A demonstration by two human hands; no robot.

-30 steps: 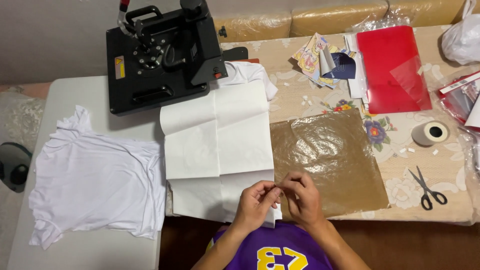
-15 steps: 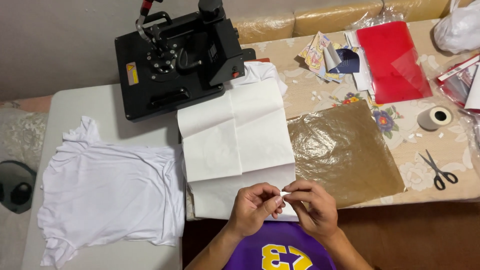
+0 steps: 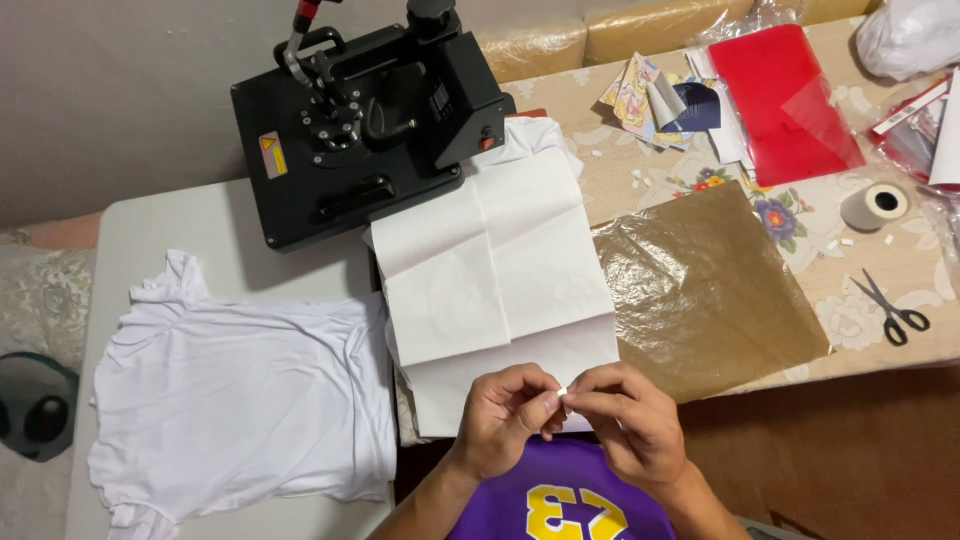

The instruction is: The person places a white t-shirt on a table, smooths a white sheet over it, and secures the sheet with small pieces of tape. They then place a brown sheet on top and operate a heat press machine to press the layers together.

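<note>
Two tables stand side by side, a black heat press (image 3: 375,115) at the far edge. Near it, the left hand (image 3: 505,420) and right hand (image 3: 625,425) pinch a tiny white scrap (image 3: 562,392) (tape, perhaps) over creased white paper (image 3: 495,285).

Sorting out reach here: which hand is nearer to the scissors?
Right. The right hand sits on the scissors' side of the table edge, though well short of them. The left hand is farther away, beside it, both pinching a small white piece.

Head camera looks steeply down, close above the table (image 3: 150,215).
</note>
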